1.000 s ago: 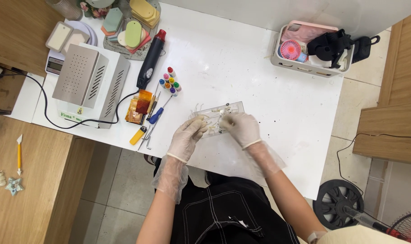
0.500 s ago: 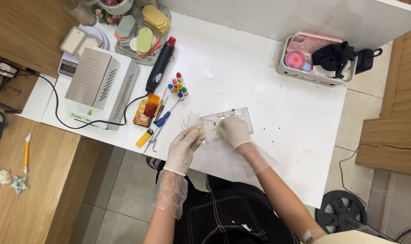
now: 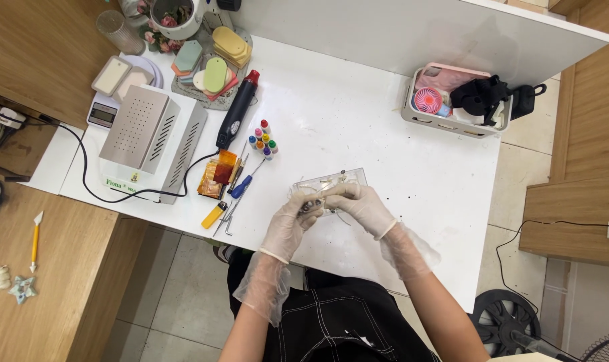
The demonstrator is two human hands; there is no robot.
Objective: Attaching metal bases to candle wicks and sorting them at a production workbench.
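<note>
Both my hands wear thin clear gloves and meet over the front of the white table (image 3: 358,114). My left hand (image 3: 290,220) pinches a small dark piece between its fingertips. My right hand (image 3: 359,204) touches that same piece from the other side, fingers curled. Just behind the hands lies a clear plastic box (image 3: 338,181) with small parts in it, partly hidden by my fingers.
Left of my hands lie a yellow lighter (image 3: 214,215), thin metal tools (image 3: 232,208), small paint bottles (image 3: 261,138), a red-tipped heat gun (image 3: 236,112) and a grey metal machine (image 3: 150,137). A white basket (image 3: 452,121) with a pink fan sits at the right.
My hands have stayed together at the clear box, shifting only a little. The camera view has drifted, so the table sits lower in the picture than before.
</note>
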